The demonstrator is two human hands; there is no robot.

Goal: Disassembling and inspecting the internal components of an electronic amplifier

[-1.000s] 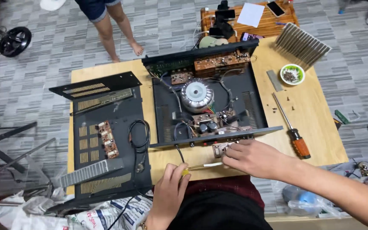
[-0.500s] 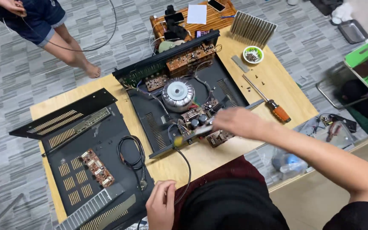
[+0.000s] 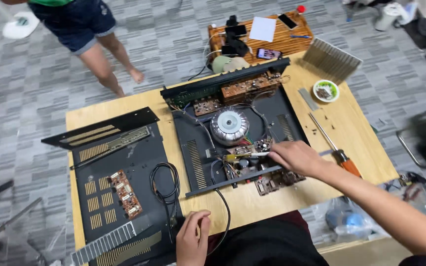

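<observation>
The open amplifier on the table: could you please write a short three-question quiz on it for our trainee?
1. True or false: the right hand holds a thin tool over the amplifier.
2. Where is the left hand? A) on the transformer B) at the near table edge, by the black cable C) on the screwdriver
3. What lies on the table right of the amplifier, orange handle toward the person?

Key: 1 true; 2 B; 3 the screwdriver.
</observation>
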